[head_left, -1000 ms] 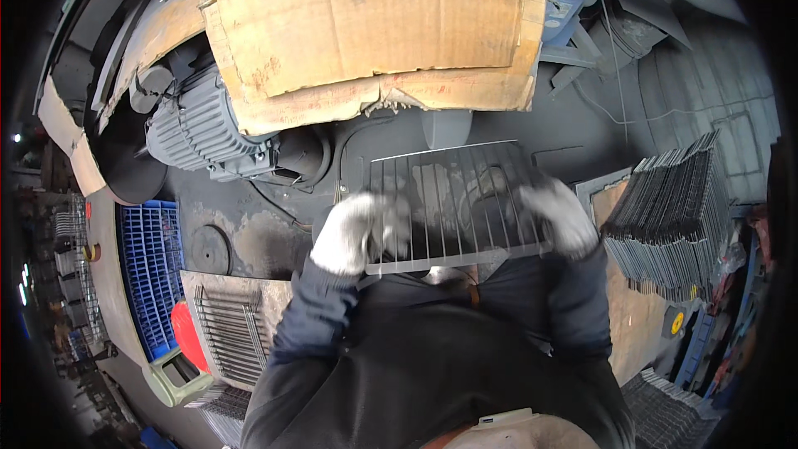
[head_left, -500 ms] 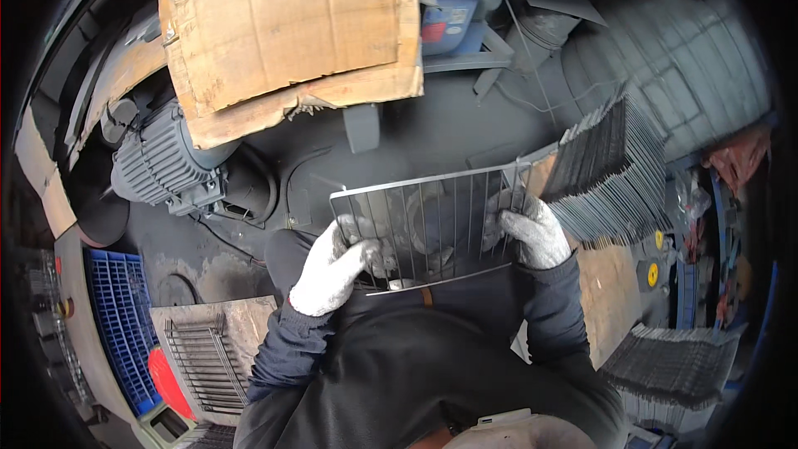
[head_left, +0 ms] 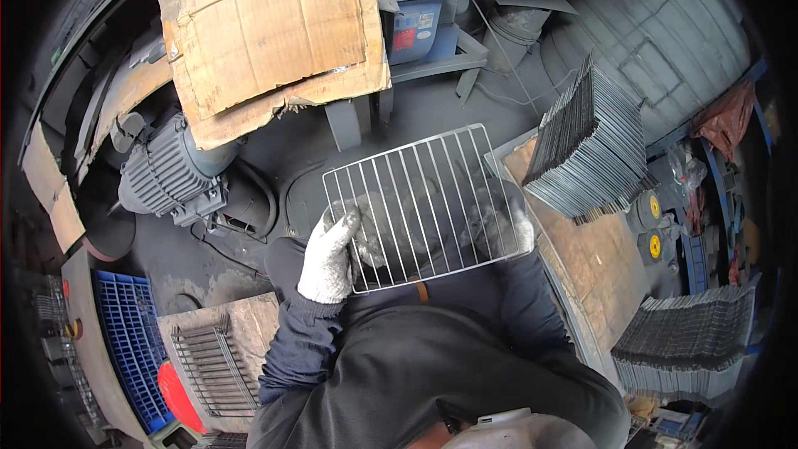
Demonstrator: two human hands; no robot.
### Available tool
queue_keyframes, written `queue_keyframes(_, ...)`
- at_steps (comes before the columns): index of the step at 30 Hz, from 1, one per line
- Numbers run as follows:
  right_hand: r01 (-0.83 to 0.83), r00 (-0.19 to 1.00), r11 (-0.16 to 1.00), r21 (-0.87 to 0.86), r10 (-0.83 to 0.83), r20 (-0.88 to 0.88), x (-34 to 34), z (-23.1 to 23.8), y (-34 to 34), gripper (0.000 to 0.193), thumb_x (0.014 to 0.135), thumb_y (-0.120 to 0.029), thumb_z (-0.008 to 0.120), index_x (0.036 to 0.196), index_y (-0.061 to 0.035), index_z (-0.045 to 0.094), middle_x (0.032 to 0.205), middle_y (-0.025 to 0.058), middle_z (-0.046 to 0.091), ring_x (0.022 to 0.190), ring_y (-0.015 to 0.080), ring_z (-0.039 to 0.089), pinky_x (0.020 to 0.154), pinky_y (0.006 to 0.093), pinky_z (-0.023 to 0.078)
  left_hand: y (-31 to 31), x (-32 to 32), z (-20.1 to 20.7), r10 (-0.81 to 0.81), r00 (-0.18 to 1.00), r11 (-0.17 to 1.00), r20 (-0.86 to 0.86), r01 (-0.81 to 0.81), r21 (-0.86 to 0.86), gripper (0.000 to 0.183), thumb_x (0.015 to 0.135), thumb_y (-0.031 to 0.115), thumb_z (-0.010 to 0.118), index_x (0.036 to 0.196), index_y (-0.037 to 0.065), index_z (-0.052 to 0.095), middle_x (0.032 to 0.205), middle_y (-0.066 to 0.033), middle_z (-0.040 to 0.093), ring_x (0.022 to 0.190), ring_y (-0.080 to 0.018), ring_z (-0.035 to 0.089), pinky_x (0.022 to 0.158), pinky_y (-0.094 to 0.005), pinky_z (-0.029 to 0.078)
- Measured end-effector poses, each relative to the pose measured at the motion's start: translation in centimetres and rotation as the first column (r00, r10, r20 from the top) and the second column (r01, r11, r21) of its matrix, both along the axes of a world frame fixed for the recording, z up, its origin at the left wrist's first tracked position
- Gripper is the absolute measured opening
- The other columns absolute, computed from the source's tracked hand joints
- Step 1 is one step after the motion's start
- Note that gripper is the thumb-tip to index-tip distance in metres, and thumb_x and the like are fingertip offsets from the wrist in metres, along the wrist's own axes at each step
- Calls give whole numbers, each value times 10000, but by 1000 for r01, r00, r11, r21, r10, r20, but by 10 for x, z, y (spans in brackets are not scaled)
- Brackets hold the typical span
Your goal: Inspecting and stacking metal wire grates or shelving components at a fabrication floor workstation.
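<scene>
I hold a rectangular wire grille (head_left: pixel 416 199) flat in front of my chest, its thin bars running away from me. My left hand (head_left: pixel 328 256), in a white work glove, grips the near left edge. My right hand (head_left: pixel 497 220), gloved too, lies under the grille's right side and shows through the bars, gripping that edge. A tall leaning stack of the same grilles (head_left: pixel 590 150) stands on a wooden board (head_left: pixel 594 258) just to the right of the held one.
A grey electric motor (head_left: pixel 170 175) sits to the left under a torn cardboard sheet (head_left: pixel 266 33). A blue crate (head_left: pixel 125 341) and a pile of grilles (head_left: pixel 212 366) lie at lower left. Another grille stack (head_left: pixel 690 337) is at lower right.
The grille has swung from in front of me toward the right, closer to the stack on the board. Both hands stay on it, and my view has turned right.
</scene>
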State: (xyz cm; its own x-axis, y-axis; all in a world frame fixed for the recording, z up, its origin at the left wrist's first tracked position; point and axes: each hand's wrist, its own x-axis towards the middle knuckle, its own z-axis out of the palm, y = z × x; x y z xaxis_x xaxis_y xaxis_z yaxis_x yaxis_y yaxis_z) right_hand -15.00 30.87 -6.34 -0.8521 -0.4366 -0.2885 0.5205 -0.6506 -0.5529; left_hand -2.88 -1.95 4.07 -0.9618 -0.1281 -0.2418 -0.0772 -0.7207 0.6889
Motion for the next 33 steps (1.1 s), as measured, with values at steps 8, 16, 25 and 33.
queue_keyframes(8, -259, 778, 954, 149, 298, -553, 66, 52, -61, 906, 869, 130, 597, 1693, -56, 268, 1500, 138, 567, 1267, 236, 611, 1145, 413, 491, 23, -12, -23, 111, 994, 975, 5, -110, 192, 254, 1063, 189, 688, 1267, 65, 603, 1014, -81, 697, 792, -178, 697, 657, -313, 615)
queue_keyframes(16, 175, 870, 804, 568, 144, -472, 37, 111, -63, 298, 987, 77, 628, 1277, 37, 684, 1129, 127, 774, 1043, 216, 750, 943, 349, 620, 29, -1, -29, -474, 825, 848, 309, 522, -91, 438, 1086, 273, 671, 1398, -14, 561, 1150, -119, 731, 926, -192, 732, 742, -345, 623)
queue_keyframes(25, 621, 367, 243, 745, 749, -551, -13, 166, -45, 319, 893, -119, 845, 1151, 19, 719, 964, 164, 773, 886, 293, 759, 828, 371, 585, 26, 20, 28, 45, 906, 304, -421, -414, -858, 605, 804, 135, 933, 1310, -17, 637, 1227, -181, 707, 1082, -254, 730, 933, -358, 577)
queue_keyframes(33, 542, 80, 305, 783, 909, -409, -26, 167, -95, 392, 813, -227, 914, 1106, -39, 733, 972, 155, 759, 953, 343, 753, 816, 409, 592, -5, -4, -18, -108, 991, 834, -85, 44, -550, 358, 979, 58, 769, 1295, -52, 642, 1068, -86, 749, 916, -123, 706, 891, -266, 568)
